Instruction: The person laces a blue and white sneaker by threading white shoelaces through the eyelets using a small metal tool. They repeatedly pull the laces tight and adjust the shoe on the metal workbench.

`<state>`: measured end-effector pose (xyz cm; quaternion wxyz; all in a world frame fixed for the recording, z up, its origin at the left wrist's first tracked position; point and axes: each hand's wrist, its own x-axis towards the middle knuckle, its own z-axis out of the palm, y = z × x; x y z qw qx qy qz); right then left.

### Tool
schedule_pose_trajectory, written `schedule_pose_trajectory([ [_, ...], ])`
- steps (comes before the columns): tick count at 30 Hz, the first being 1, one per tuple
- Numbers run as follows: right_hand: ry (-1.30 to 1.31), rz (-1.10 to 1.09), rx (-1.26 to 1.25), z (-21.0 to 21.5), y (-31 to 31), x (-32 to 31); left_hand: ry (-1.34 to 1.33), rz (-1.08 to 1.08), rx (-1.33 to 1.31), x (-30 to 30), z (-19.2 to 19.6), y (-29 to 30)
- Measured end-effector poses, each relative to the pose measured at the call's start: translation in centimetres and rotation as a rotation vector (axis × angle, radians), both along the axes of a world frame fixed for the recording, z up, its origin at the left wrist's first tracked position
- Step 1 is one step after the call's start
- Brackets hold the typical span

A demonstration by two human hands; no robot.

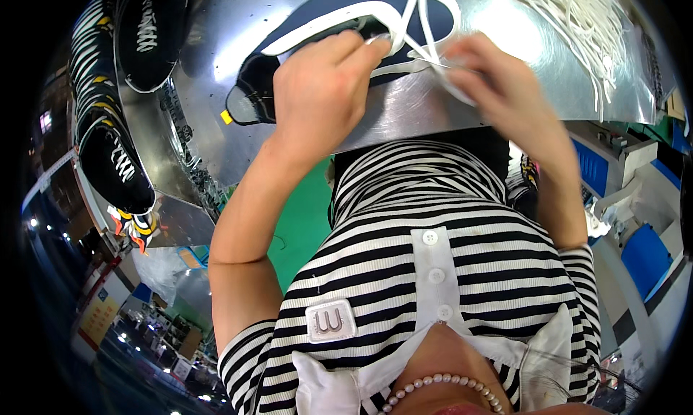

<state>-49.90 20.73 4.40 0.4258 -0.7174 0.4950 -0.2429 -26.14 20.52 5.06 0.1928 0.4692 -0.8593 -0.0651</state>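
A dark navy shoe upper (339, 3) with white trim lies on a shiny metal table (404, 111). My left hand (325, 83) presses down on the shoe's near edge, with its fingers curled over the trim. My right hand (498, 83) is blurred and pinches a white lace (422, 25) that runs across the shoe's top. The two hands sit close together, just beyond the table's near edge.
A loose bundle of white laces (585, 18) lies on the table at the upper right. Several black shoe uppers (115, 148) with white print are stacked along the left. Blue and white machine parts (635, 249) stand at the right. A green floor (303, 220) shows below.
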Motion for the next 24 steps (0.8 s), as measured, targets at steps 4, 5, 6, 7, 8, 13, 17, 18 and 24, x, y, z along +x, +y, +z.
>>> schedule_pose_trajectory([
  [4,-0.328,-0.493,0.075,1.1,-1.9,-8.6,0.095,-0.12,-0.343,1.2,-1.1,0.5],
  [5,-0.335,-0.475,0.102,0.4,-3.0,-9.5,0.091,-0.15,-0.353,0.6,-1.1,0.3],
  [6,-0.351,-0.439,0.132,0.1,-4.4,-9.1,0.074,-0.165,-0.37,0.1,-1.2,0.3],
  [7,-0.301,-0.353,0.123,-1.4,-4.7,-7.2,0.056,-0.18,-0.386,-0.3,-1.1,0.4],
  [8,-0.395,-0.413,0.153,-2.1,-4.2,-3.2,0.033,-0.179,-0.298,-0.4,-0.7,0.4],
  [13,-0.414,-0.337,0.057,-1.6,-4.0,0.5,0.436,-0.001,0.764,3.9,0.0,-1.1],
  [17,-0.275,-0.314,0.067,-1.5,-3.1,2.3,0.519,0.344,1.259,1.8,1.8,-2.1],
  [18,-0.276,-0.332,0.071,-1.3,-3.1,2.5,0.504,0.304,1.265,2.0,1.7,-2.5],
  [24,-0.269,-0.438,0.145,-1.1,-3.5,2.8,0.31,0.252,0.897,3.2,-0.1,-3.8],
])
